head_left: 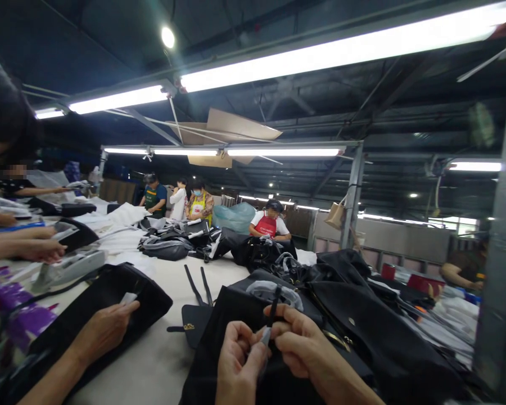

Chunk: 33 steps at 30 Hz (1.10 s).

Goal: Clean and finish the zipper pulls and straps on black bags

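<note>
At the white worktable (152, 365); left hand (237, 353) and right hand (297, 343) pinch a narrow black strap (271, 310) tightly, steadying it; black handbag (206, 354) lies beneath, within reach

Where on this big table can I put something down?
Bare white tabletop lies between the left black bag and the middle black bag, and another patch between the black straps and the grey bags. Past the right hand, piled black bags crowd the right side.

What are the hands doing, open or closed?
Left hand: closed, pinching the narrow black strap.
Right hand: closed, pinching the same strap.
</note>
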Tool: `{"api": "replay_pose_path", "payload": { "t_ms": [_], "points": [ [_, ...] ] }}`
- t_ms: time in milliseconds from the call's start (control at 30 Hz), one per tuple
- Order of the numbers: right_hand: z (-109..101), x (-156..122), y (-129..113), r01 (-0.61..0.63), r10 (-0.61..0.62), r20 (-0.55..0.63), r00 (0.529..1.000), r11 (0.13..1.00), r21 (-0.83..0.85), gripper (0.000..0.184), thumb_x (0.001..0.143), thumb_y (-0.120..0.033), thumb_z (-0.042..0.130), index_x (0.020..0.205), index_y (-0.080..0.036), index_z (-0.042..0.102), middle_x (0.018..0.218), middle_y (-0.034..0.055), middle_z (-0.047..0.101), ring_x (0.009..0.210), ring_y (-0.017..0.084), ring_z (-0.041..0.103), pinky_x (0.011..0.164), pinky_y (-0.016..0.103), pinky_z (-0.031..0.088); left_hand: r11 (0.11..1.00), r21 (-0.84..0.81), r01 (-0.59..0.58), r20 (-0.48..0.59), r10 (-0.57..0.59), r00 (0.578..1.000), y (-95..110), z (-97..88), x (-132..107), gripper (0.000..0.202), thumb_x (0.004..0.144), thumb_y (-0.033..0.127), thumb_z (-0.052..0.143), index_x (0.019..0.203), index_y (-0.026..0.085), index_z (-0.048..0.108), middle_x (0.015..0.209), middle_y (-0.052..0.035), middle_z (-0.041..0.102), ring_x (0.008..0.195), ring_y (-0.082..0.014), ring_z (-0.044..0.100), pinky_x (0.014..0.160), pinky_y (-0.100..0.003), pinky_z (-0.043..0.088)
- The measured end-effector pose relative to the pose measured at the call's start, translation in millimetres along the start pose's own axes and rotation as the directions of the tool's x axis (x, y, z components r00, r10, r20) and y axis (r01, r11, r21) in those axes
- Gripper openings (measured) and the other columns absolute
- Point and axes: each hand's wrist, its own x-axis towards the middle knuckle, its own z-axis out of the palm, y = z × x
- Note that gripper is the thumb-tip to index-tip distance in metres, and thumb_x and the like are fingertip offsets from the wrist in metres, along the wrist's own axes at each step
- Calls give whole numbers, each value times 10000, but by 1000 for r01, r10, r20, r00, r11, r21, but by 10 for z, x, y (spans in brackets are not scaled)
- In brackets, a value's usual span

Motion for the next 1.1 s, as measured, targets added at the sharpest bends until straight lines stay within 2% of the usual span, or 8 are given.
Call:
{"api": "replay_pose_path", "payload": {
  "t_ms": [233,367,433,567,833,967,1033,1100],
  "points": [
    [80,62,50,40,-40,-8,999,998,-50,478,748,-516,652,1037,-171,490,649,-52,592,369,11,297,398,193,172,996,-73,44,126,-34,991,29,-13,11,473,647,491,822,734,203,457,529,85,496,434,-33,332,473,-168,271],
    [79,165,170,89,-110,-126,986,983,-160,411,633,-303,785,932,-173,534,550,-96,537,437,53,436,451,189,311,998,-65,5,65,-1,998,-19,16,-6,478,635,488,835,749,196,474,617,48,560,528,-57,427,509,-166,310],
    [28,162,208,163,-171,-63,983,979,-124,370,640,-217,778,938,-166,565,610,-71,604,532,72,525,539,197,383,999,-28,18,48,-17,999,-13,1,-7,473,657,495,820,741,198,462,589,66,528,495,-42,384,469,-155,267],
    [-87,88,209,202,-194,101,976,977,-73,291,744,-259,727,988,-157,605,792,20,738,679,117,618,659,234,443,995,4,98,118,-98,988,42,-91,45,473,648,491,822,735,204,456,519,90,499,412,-33,336,401,-158,226],
    [-50,112,296,298,-282,99,954,888,-350,422,834,-414,590,1180,-172,583,733,15,703,459,102,501,466,223,378,981,-39,189,170,-180,969,5,-238,145,481,602,453,859,790,184,508,592,24,637,414,-68,486,398,-175,350],
    [-132,-2,31,294,-412,49,910,558,-776,263,892,-417,503,848,-219,671,555,-16,628,445,136,553,482,242,389,991,-12,130,116,-127,985,-14,-213,91,499,626,507,838,832,182,521,610,13,660,369,-44,444,378,-166,322],
    [-182,-38,-256,266,-592,14,806,341,-901,366,927,-450,442,729,-228,656,585,9,650,528,165,601,532,265,415,992,-60,112,75,-107,991,13,-207,47,515,630,534,827,873,179,544,714,-33,714,377,-48,466,385,-176,326],
    [-197,8,-557,280,-732,28,681,224,-934,355,937,-431,415,863,-220,691,833,70,735,785,229,671,709,326,481,983,-143,115,8,-115,993,59,-243,-7,538,609,550,832,895,177,570,809,-77,742,461,-100,572,425,-197,372]
  ]
}}
